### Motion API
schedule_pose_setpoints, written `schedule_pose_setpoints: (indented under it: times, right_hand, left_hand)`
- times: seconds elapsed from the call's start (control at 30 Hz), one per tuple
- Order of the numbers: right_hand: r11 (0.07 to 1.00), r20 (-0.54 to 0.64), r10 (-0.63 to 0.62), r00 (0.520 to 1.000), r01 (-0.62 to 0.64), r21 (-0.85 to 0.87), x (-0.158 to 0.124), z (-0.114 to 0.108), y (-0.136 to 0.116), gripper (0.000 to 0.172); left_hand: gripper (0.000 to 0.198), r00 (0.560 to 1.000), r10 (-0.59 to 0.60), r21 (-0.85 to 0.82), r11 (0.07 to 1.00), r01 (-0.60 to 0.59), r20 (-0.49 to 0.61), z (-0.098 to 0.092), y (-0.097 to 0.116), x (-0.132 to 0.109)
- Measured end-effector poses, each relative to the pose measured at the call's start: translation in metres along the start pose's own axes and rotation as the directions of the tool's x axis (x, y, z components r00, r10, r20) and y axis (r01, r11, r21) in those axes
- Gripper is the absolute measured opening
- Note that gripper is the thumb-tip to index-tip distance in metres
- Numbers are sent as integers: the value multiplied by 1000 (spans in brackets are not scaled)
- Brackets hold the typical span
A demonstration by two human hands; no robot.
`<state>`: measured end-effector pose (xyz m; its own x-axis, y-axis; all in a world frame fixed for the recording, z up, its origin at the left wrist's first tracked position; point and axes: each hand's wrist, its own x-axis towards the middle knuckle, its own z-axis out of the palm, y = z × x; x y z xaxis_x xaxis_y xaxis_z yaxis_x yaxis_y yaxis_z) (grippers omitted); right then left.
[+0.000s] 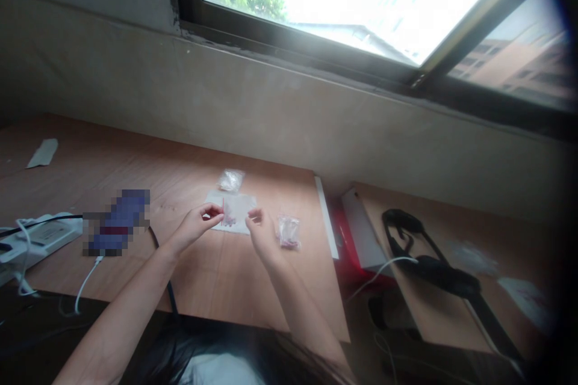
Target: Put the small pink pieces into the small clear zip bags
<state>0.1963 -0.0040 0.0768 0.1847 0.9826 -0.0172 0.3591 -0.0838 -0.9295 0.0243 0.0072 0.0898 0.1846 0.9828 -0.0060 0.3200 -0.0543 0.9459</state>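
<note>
My left hand is raised a little above the wooden table, its fingers pinched on a thin red needle-like stick that stands upright. My right hand is close beside it, fingers curled in a pinch; what they hold is too small to see. Just behind both hands lies a white sheet with small reddish beads on it. A small clear bag with reddish bits lies right of my right hand. Another clear bag lies behind the sheet.
A white power strip with cables sits at the left edge, next to a blurred blue object. A white paper scrap lies far left. A second table at right carries a black strap; a red and white box fills the gap.
</note>
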Motion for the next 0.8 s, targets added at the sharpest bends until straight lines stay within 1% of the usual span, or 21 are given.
schedule_pose_setpoints:
  times: [0.03, 0.1, 0.2, 0.3, 0.4, 0.57, 0.63, 0.73, 0.8]
  right_hand:
    - [999, 71, -37, 997, 35, 30, -3, 3, -3, 13]
    - [994, 168, -97, 981, 87, 64, -7, 9, -10, 15]
    - [993, 228, -113, 967, 100, 64, -12, 16, -19, 21]
    - [993, 232, -118, 966, 107, 59, -14, 20, -23, 22]
    - [991, 238, -128, 963, 116, 62, -13, 22, -22, 18]
    - [990, 233, -142, 962, 140, 26, -12, 26, -18, 15]
    - [989, 192, -136, 972, 146, -38, -10, 27, -16, 16]
    - [981, 112, -99, 989, 116, -157, -8, 27, -14, 18]
    - [976, 99, -88, 991, 106, -190, -8, 26, -14, 18]
  left_hand:
    - [20, 1000, 3, 13, 1000, -3, 6, 1, 1, 0]
    - [20, 1000, 11, 27, 1000, -11, 24, 2, 2, 0]
    - [19, 998, 47, 38, 998, -49, 47, 4, -2, 2]
    - [17, 994, 90, 61, 994, -94, 64, 3, -7, 3]
    - [16, 990, 112, 89, 989, -119, 80, 2, -9, 2]
    - [18, 990, 101, 77, 991, -109, 100, 0, -8, -4]
    - [16, 995, 86, 74, 993, -90, 54, -3, -7, -5]
    - [12, 996, 50, 98, 994, -43, -76, -9, -5, -4]
    - [9, 993, 42, 142, 989, -26, -110, -12, -6, -3]
